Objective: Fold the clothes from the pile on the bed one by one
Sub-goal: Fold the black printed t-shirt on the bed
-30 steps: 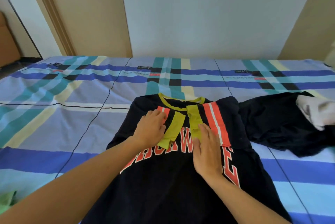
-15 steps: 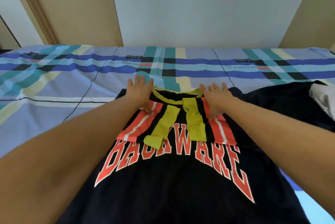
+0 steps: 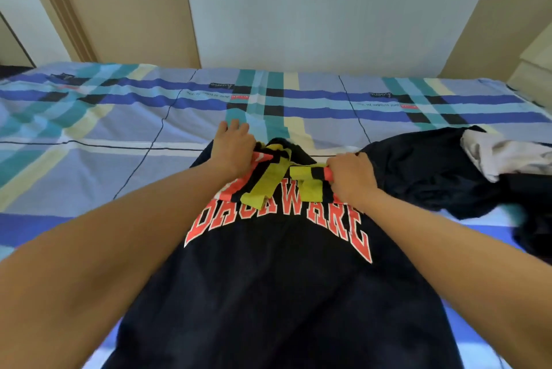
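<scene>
Flat palms earlier; now my left hand [image 3: 234,150] and right hand [image 3: 351,177], fingers clamped on navy shirt [image 3: 283,294] shoulders (collar bunching), shirt spread on bed [image 3: 119,159] beside pile [image 3: 433,171]. Step, I judge: top-down fold; next, pull evenly hemward.

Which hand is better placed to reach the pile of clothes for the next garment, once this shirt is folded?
Likely the right hand: it grips the shirt directly beside the pile, which lies on its side. The left hand grips the shirt's other shoulder, farther away.
</scene>
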`<state>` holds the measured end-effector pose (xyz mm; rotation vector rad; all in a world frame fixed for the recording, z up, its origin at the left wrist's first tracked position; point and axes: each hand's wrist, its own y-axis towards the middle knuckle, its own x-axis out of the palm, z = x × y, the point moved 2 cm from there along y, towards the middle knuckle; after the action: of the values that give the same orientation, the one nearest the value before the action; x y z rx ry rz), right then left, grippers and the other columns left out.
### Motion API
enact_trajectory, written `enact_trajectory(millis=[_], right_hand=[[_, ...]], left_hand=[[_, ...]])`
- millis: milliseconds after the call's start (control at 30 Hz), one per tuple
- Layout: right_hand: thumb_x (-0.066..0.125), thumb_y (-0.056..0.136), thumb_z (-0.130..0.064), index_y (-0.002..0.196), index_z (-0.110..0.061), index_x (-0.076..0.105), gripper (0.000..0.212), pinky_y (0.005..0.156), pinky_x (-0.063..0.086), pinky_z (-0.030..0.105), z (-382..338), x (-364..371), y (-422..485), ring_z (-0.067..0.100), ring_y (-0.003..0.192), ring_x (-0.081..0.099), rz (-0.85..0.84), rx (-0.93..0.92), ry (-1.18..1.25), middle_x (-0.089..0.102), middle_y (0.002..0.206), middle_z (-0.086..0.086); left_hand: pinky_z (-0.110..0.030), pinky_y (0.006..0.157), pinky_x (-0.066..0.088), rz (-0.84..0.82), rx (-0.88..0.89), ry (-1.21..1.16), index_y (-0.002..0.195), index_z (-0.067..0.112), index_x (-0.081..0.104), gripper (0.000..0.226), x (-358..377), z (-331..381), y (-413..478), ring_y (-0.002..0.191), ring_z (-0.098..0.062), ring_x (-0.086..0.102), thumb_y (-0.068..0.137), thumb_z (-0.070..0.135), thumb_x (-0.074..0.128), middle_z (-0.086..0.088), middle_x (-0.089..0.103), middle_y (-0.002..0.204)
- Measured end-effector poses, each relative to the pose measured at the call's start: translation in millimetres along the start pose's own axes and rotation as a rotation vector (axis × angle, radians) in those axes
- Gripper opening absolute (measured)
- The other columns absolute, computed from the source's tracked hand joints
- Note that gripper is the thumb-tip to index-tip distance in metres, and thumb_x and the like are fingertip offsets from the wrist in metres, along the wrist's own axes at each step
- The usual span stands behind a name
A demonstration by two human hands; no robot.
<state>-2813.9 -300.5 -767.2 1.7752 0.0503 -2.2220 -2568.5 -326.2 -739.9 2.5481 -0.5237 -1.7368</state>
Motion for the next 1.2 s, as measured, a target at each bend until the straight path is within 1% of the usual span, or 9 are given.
enact_trajectory(millis=[167,300,433,533,600,800,967,1067,1200], right_hand=[[0.064,0.073,-0.036,0.068,-0.017,0.054,0.022,0.067,0.037,0.036,23.5,-68.9,-58.0,0.039,0.077,0.061,-0.007,-0.079,0.253,0.053,0.068,0.003],[0.06,0.067,-0.049,0.075,-0.01,0.064,0.04,0.063,0.044,0.039,37.7,-114.0,-111.8,0.036,0.068,0.057,0.07,-0.122,0.403,0.062,0.069,0.012],[0.066,0.071,-0.045,0.078,-0.008,0.065,0.038,0.064,0.05,0.044,38.6,-142.0,-166.1,0.035,0.067,0.06,0.042,-0.154,0.509,0.065,0.069,0.012],[0.065,0.073,-0.049,0.082,-0.005,0.066,0.045,0.067,0.052,0.048,29.1,-159.9,-206.0,0.037,0.07,0.061,0.029,-0.178,0.591,0.066,0.073,0.014],[0.07,0.079,-0.039,0.088,-0.007,0.068,0.033,0.072,0.053,0.045,21.9,-171.3,-233.2,0.033,0.077,0.063,0.051,-0.199,0.659,0.068,0.08,0.012],[0.081,0.08,-0.021,0.089,-0.014,0.065,0.02,0.064,0.05,0.038,0.6,-163.6,-326.3,0.019,0.07,0.063,0.08,-0.225,0.83,0.067,0.077,0.001],[0.089,0.071,-0.034,0.082,-0.019,0.062,0.032,0.063,0.047,0.031,-6.5,-104.5,-387.6,0.008,0.062,0.056,-0.655,-0.359,0.695,0.062,0.069,-0.007],[0.085,0.075,-0.044,0.079,-0.022,0.063,0.032,0.062,0.044,0.032,-5.5,-95.2,-406.9,0.011,0.061,0.051,-0.942,-0.325,0.795,0.059,0.067,0.002],[0.074,0.085,-0.04,0.081,-0.021,0.07,0.02,0.07,0.052,0.026,0.8,-106.1,-388.0,0.014,0.068,0.063,-0.73,-0.145,1.012,0.069,0.078,0.005]], left_hand=[[-0.055,0.114,0.024,0.119,0.199,-0.096,0.08,0.011,0.068,0.032,-76.6,-28.9,-62.3,0.112,-0.034,0.053,0.085,0.041,0.056,-0.014,0.066,0.095],[-0.054,0.119,0.004,0.179,0.34,-0.082,0.095,0.005,0.075,0.058,-112.3,-42.8,-115.9,0.136,-0.037,0.042,0.074,0.046,0.039,-0.017,0.068,0.118],[-0.045,0.121,0.017,0.158,0.41,-0.209,0.064,0.008,0.057,0.029,-134.5,-36.1,-178.6,0.074,-0.036,0.061,0.069,0.034,0.043,-0.013,0.061,0.064],[-0.033,0.09,0.045,0.157,0.363,-0.492,0.058,0.009,0.046,0.022,-138.9,-34.0,-224.3,0.054,-0.036,0.048,0.069,0.028,0.049,-0.011,0.048,0.051],[-0.027,0.055,0.03,0.205,0.334,-0.615,0.056,0.013,0.039,0.025,-146.4,-32.7,-255.4,0.053,-0.038,0.043,0.069,0.03,0.053,-0.009,0.042,0.051],[-0.027,0.051,0.03,0.2,0.31,-0.661,0.078,0.03,0.039,0.038,-149.4,-20.5,-350.4,0.052,-0.027,0.048,0.073,0.044,0.074,0.01,0.044,0.054],[-0.024,0.068,0.041,-0.311,0.431,-0.56,0.119,0.04,0.042,0.061,-111.3,-5.5,-414.7,0.08,-0.017,0.064,0.071,0.046,0.078,0.013,0.063,0.086],[-0.022,0.069,0.044,-0.726,0.461,-0.571,0.109,0.04,0.05,0.046,-102.0,-7.2,-435.1,0.076,-0.007,0.058,0.072,0.044,0.078,0.016,0.057,0.081],[-0.024,0.061,0.045,-1.084,0.389,-0.921,0.076,0.023,0.06,0.026,-109.4,-10.9,-422.0,0.061,-0.011,0.055,0.088,0.043,0.072,0.006,0.059,0.065]])
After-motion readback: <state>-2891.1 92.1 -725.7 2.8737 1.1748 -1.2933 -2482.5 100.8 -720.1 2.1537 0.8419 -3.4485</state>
